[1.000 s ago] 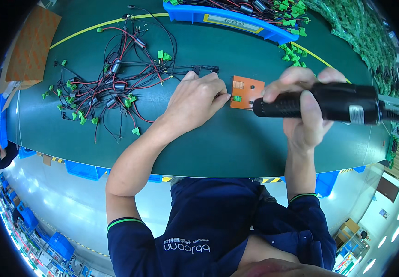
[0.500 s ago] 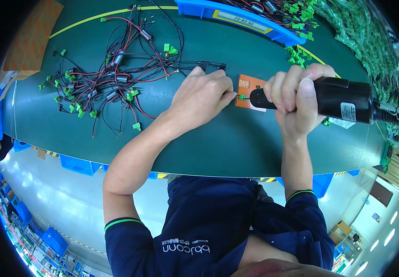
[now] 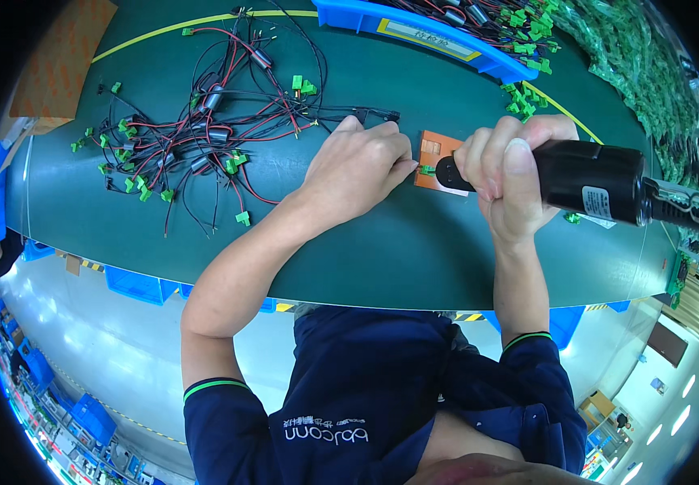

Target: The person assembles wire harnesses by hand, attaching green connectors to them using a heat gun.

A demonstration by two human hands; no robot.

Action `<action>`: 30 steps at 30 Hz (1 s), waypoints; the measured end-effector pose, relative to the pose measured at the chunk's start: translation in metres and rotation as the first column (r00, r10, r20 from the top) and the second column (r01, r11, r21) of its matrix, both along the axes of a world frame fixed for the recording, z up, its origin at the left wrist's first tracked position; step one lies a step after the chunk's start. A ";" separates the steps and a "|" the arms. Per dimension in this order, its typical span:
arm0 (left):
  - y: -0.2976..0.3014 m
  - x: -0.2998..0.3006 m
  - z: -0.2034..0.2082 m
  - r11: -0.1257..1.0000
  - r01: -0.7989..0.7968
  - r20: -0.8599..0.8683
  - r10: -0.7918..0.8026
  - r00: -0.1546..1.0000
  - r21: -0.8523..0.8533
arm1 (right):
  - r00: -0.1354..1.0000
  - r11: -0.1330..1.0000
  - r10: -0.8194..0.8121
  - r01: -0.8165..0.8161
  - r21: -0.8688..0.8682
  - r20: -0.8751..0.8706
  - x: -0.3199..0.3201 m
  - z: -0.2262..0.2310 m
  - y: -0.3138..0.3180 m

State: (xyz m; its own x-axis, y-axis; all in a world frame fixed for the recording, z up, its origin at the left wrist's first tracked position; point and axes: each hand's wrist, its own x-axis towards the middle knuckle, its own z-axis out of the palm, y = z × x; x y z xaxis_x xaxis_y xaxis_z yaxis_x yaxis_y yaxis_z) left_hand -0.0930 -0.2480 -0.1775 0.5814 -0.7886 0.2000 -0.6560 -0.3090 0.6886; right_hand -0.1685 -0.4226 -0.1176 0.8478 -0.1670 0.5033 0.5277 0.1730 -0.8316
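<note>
Right of centre, on a flat orange block (image 3: 446, 143), a small green plastic connector (image 3: 426, 170) looks light and stiff, best pinched by its sides. The left hand (image 3: 362, 166) curls just left, fingertip grip hidden; the right hand (image 3: 513, 170) wraps a black cylindrical corded tool (image 3: 596, 179), probably heavier, best held mid-barrel.

Right of centre, the black tool (image 3: 592, 182) and right hand (image 3: 513, 174) hide part of the orange block (image 3: 448, 143); I can't tell what, if anything, the left hand (image 3: 359, 168) pinches. The top edge crops the blue bin (image 3: 355, 18).
</note>
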 end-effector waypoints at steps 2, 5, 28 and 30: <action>0.000 0.001 -0.001 1.000 0.003 0.005 -0.003 1.000 0.001 | 1.000 0.998 0.007 -0.006 0.069 -0.012 0.001 0.001 -0.002; 0.001 0.002 -0.004 1.000 0.009 -0.013 -0.009 1.000 0.004 | 0.997 0.997 0.044 -0.047 0.059 0.056 0.002 -0.002 -0.002; 0.000 0.000 -0.003 1.000 -0.007 0.034 0.008 0.999 -0.014 | 1.000 0.995 0.007 -0.006 0.104 -0.003 0.008 -0.003 -0.001; 0.000 0.000 -0.001 1.000 -0.002 0.041 0.002 0.999 -0.007 | 1.000 0.996 -0.006 0.005 0.093 0.008 0.008 -0.003 0.000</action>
State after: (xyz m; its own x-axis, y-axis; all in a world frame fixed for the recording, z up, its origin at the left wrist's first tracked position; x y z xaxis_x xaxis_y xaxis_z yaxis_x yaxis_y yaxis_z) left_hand -0.0935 -0.2475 -0.1785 0.5740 -0.7862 0.2290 -0.6831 -0.3056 0.6633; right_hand -0.1608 -0.4230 -0.1203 0.8427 -0.2178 0.4924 0.5356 0.2465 -0.8077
